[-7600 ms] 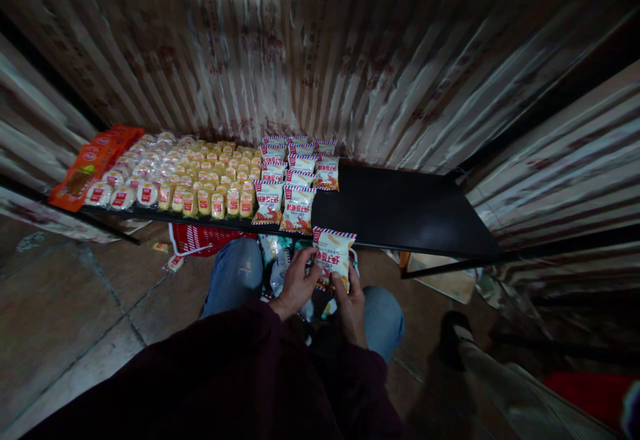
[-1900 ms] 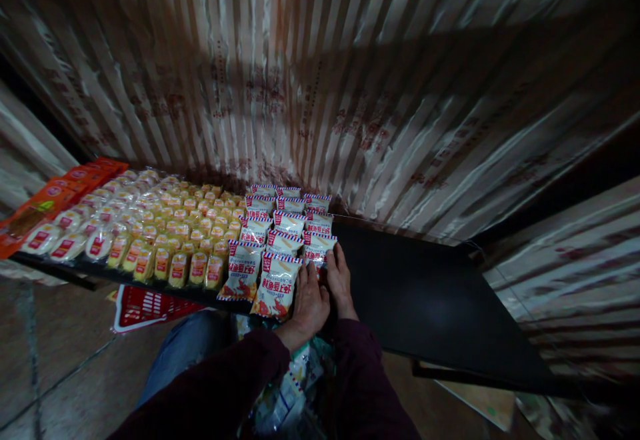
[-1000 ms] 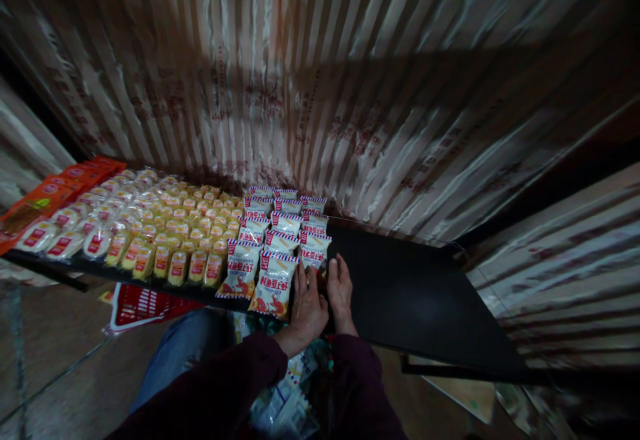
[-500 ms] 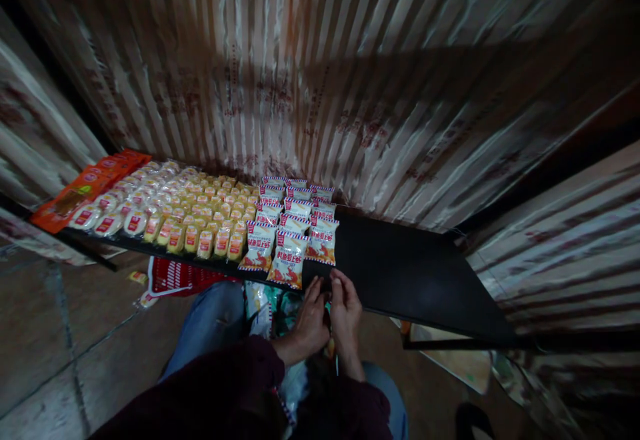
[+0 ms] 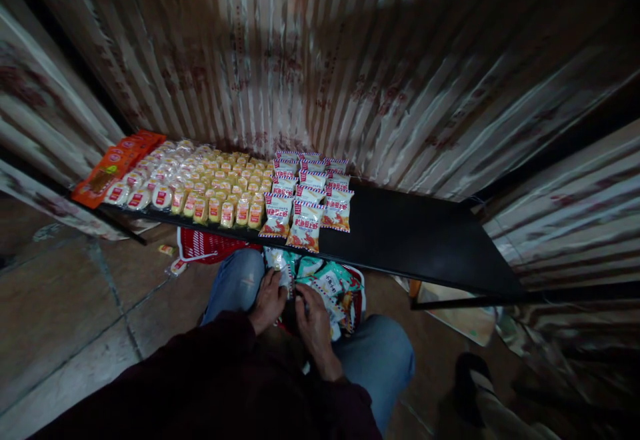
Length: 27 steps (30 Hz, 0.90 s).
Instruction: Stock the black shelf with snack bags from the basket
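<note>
Both of my hands are low between my knees, over a red basket (image 5: 362, 300) filled with snack bags. My left hand (image 5: 269, 299) lies with its fingers stretched against a white snack bag (image 5: 280, 268) at the basket's left side. Just right of it, my right hand (image 5: 314, 317) has thumb and fingers apart beside the green and white snack bags (image 5: 330, 281). Its fingertips are partly dim. Above the hands, on a black shelf (image 5: 410, 237), stand rows of upright white and orange snack bags (image 5: 305, 227).
Left on the shelf are yellow wrapped cakes (image 5: 227, 213), white round packs (image 5: 163, 195) and orange packets (image 5: 117, 160). Another red basket (image 5: 205, 245) sits below the shelf, with small packs (image 5: 177, 267) on the floor nearby. A person's shoe (image 5: 470, 387) is at lower right.
My hands have moved down and left, from the shelf's front edge to the basket between my knees, and have drawn apart. The view has shifted, showing more of the basket.
</note>
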Each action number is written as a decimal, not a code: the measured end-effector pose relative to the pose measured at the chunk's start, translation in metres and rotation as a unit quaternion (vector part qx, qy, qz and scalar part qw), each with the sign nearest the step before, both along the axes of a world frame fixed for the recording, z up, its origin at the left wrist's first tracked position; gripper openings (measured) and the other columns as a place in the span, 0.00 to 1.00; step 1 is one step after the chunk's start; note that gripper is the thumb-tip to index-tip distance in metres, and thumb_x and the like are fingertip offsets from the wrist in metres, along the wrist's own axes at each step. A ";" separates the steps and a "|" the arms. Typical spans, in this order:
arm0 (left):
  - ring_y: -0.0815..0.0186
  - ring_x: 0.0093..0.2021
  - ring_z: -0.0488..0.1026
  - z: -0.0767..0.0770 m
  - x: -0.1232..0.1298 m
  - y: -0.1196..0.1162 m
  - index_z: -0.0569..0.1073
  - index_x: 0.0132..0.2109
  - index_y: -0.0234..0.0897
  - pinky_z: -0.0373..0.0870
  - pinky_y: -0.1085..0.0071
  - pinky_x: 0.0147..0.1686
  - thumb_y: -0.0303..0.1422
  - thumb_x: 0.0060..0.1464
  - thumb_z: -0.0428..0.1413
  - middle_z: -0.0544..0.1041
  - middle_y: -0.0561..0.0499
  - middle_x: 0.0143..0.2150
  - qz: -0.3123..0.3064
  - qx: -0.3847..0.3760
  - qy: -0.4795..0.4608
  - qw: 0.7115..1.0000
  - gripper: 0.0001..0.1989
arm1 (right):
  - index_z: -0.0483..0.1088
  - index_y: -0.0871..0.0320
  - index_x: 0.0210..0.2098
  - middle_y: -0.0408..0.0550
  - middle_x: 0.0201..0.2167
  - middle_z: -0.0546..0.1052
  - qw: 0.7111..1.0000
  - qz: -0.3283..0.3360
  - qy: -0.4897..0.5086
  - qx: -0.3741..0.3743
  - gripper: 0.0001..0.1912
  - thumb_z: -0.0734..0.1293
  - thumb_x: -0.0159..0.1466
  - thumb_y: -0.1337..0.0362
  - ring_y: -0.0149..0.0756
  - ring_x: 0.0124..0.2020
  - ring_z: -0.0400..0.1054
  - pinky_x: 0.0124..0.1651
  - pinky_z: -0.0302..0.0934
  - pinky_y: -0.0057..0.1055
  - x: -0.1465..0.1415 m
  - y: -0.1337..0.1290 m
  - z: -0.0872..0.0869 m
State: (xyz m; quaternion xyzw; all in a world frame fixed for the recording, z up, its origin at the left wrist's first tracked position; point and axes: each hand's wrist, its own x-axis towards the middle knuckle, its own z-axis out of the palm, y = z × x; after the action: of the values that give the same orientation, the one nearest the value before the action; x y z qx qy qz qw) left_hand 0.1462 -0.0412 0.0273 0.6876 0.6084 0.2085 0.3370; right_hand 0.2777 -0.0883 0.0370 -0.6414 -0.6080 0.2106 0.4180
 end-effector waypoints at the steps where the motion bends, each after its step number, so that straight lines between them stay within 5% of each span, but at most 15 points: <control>1: 0.57 0.66 0.57 -0.006 -0.001 0.000 0.65 0.59 0.28 0.54 0.57 0.65 0.29 0.56 0.45 0.63 0.38 0.63 -0.007 -0.011 -0.014 1.000 0.24 | 0.74 0.54 0.48 0.53 0.49 0.76 1.000 0.003 -0.007 -0.006 0.17 0.58 0.65 0.59 0.42 0.52 0.69 0.57 0.63 0.44 -0.005 -0.001 -0.007; 9: 0.58 0.66 0.56 -0.036 -0.011 -0.015 0.62 0.63 0.34 0.51 0.56 0.67 0.39 0.62 0.42 0.61 0.42 0.66 -0.035 0.003 -0.172 0.984 0.26 | 0.59 0.61 0.63 0.57 0.61 0.66 0.997 -0.006 0.034 -0.072 0.28 0.55 0.67 0.54 0.42 0.63 0.59 0.63 0.56 0.45 -0.024 -0.014 -0.041; 22: 0.57 0.64 0.60 -0.028 -0.018 -0.020 0.63 0.61 0.32 0.52 0.58 0.66 0.45 0.58 0.48 0.64 0.39 0.64 0.020 -0.005 -0.276 0.961 0.29 | 0.64 0.62 0.59 0.58 0.58 0.69 0.999 -0.025 0.036 -0.027 0.26 0.58 0.66 0.56 0.44 0.59 0.63 0.61 0.58 0.46 -0.020 -0.010 -0.034; 27: 0.57 0.64 0.60 -0.016 -0.016 -0.018 0.64 0.61 0.33 0.52 0.60 0.66 0.47 0.56 0.51 0.65 0.41 0.64 0.023 -0.039 -0.304 0.952 0.30 | 0.64 0.55 0.60 0.54 0.61 0.65 0.999 -0.019 -0.026 0.017 0.24 0.58 0.66 0.57 0.46 0.65 0.54 0.63 0.52 0.53 -0.023 -0.011 -0.031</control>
State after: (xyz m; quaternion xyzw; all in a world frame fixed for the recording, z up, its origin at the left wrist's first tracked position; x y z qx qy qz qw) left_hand 0.1298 -0.0595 0.0113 0.5635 0.5010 0.3912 0.5276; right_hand 0.2542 -0.0991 0.0063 -0.6508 -0.6096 0.1760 0.4169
